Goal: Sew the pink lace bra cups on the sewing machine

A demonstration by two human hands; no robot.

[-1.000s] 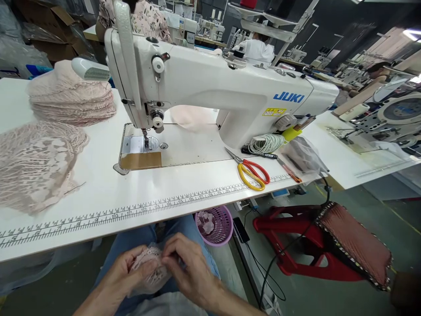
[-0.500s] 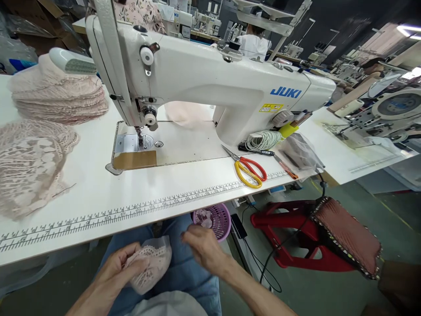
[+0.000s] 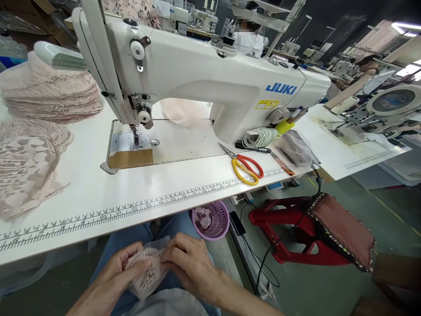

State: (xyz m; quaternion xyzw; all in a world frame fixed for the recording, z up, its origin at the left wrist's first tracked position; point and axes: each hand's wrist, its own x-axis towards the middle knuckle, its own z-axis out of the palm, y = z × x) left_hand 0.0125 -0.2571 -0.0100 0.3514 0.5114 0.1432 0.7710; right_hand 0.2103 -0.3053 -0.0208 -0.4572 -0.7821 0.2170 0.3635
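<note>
Over my lap, my left hand (image 3: 123, 267) grips a pale pink lace piece (image 3: 146, 278), thumb on top and fingers curled beneath. My right hand (image 3: 190, 265) pinches the right edge of the same lace with thumb and fingers together; its fingertips are partly hidden. A sheer strip of the fabric shows above, between both hands. Beyond them, on the white table (image 3: 88, 184), stands a JUKI sewing machine (image 3: 197, 61) with its presser foot over the needle plate. Scissors (image 3: 241, 164) with one red and one yellow handle lie near the table's front edge.
A stack of pink fabric pieces (image 3: 49, 92) and a loose lace piece (image 3: 29, 162) lie at the left. A purple basket (image 3: 222, 219) with scraps hangs below the table edge. At right stands a red stool (image 3: 296, 232). Coiled cord (image 3: 259, 138) sits by the machine base.
My right hand has moved left from near the basket to the lace and now pinches its edge. My left hand still holds the lace in nearly the same spot. The view has shifted slightly.
</note>
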